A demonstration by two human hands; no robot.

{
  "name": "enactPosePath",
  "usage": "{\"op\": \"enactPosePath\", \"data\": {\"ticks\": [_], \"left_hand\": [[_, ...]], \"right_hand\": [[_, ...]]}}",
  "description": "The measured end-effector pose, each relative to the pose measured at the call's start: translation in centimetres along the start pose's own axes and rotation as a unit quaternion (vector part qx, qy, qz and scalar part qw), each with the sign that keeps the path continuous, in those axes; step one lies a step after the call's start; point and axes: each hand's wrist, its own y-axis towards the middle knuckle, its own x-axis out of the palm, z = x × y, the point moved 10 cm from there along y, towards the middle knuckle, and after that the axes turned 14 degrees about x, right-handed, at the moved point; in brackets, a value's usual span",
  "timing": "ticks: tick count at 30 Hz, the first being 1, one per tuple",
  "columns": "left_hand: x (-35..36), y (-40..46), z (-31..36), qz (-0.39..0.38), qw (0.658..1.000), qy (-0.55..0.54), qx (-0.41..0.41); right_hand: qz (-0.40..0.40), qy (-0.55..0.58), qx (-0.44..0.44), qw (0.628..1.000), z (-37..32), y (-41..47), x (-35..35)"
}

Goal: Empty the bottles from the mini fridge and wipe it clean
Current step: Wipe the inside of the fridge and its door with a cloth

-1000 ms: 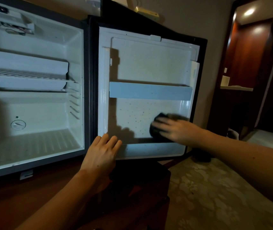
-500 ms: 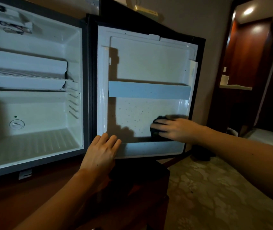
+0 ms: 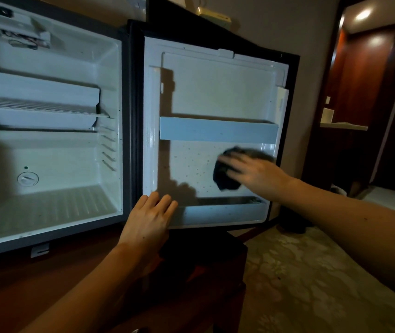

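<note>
Pressed flat under the right hand, a dark cloth lies against the inner liner of the open fridge door; the fingers are extended over it, not curled round it, and the hand is motion-blurred. The left hand rests open, fingers straight and together, on the lower left corner of the door, beside the hinge edge.

Counted: one mini fridge, one door, one cloth, two hands. The door carries two shelves, an upper rail across its middle and a lower bin along its bottom edge. Inside the cabinet sits one wire shelf with a tray under it, one round dial on the back wall, and a ribbed floor. No bottles show in the cabinet or in either door shelf.

Compared with half a second ago, the cloth and right hand are higher on the liner, closer under the upper rail; the left hand is in the same corner.

Small dark specks dot the liner to the left of the cloth, between the two door shelves. That panel is bounded by the rail above, the bin below and the door's raised side edges. To the right of the door lies patterned carpet and a doorway.
</note>
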Motion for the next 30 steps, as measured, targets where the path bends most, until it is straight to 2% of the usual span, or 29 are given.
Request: {"op": "enactPosePath", "data": {"ticks": [1, 2, 3, 5, 7, 8, 10, 13, 14, 15, 17, 19, 21, 23, 26, 27, 28, 30], "left_hand": [[0.0, 0.0, 0.0, 0.000, 1.000, 0.000, 0.000], [0.0, 0.0, 0.0, -0.002, 1.000, 0.001, 0.001], [0.0, 0.0, 0.0, -0.003, 1.000, 0.002, 0.001], [0.0, -0.1, -0.1, -0.002, 1.000, 0.001, 0.000], [0.0, -0.1, -0.1, -0.002, 1.000, 0.001, -0.003], [0.0, -0.1, -0.1, -0.003, 1.000, 0.001, -0.003], [-0.1, -0.1, 0.0, -0.002, 1.000, 0.001, 0.000], [0.0, 0.0, 0.0, -0.005, 1.000, 0.004, 0.000], [0.0, -0.1, 0.0, -0.005, 1.000, 0.007, -0.001], [0.0, -0.1, 0.0, -0.005, 1.000, 0.010, -0.001], [0.0, -0.1, 0.0, -0.006, 1.000, 0.010, -0.002], [-0.1, -0.1, -0.1, -0.004, 1.000, 0.005, -0.004], [0.0, -0.1, 0.0, -0.004, 1.000, 0.002, -0.004], [0.0, -0.1, 0.0, -0.001, 1.000, 0.000, -0.003], [0.0, 0.0, 0.0, 0.000, 1.000, 0.002, -0.002], [0.0, 0.0, 0.0, 0.001, 1.000, 0.003, -0.001], [-0.1, 0.0, 0.0, -0.001, 1.000, 0.004, -0.001], [-0.1, -0.1, 0.0, -0.001, 1.000, 0.002, -0.003]], "right_hand": [[0.016, 0.005, 0.063, 0.998, 1.0, 0.6, -0.7], [0.024, 0.004, 0.091, 0.996, 1.3, 0.8, -0.8], [0.031, -0.008, 0.076, 0.997, 0.7, 0.6, -0.5], [0.026, -0.023, -0.042, 0.999, -2.0, -0.9, 1.0], [-0.034, -0.027, -0.164, 0.986, -4.0, -2.9, 2.9], [-0.056, -0.031, -0.191, 0.979, -4.2, -3.3, 3.2], [-0.060, -0.031, -0.164, 0.984, -3.5, -2.5, 2.2], [0.008, 0.007, 0.016, 1.000, -0.1, 0.6, -0.9], [0.025, 0.017, 0.061, 0.998, 0.5, 1.0, -1.5], [0.038, 0.016, 0.071, 0.997, 0.4, 1.1, -1.5], [0.038, 0.000, -0.006, 0.999, -1.7, 0.3, -0.2], [-0.022, -0.007, -0.132, 0.991, -4.1, -1.4, 2.0], [-0.071, -0.016, -0.188, 0.980, -4.7, -2.2, 2.6], [-0.068, -0.001, -0.127, 0.990, -3.3, -0.9, 1.4], [0.010, 0.048, 0.043, 0.998, -0.2, 1.7, -1.5], [0.025, 0.061, 0.074, 0.995, 0.2, 1.9, -1.8], [0.031, 0.065, 0.080, 0.994, 0.1, 1.8, -1.7], [0.018, 0.048, 0.007, 0.999, -2.0, 0.8, -0.3]]}}
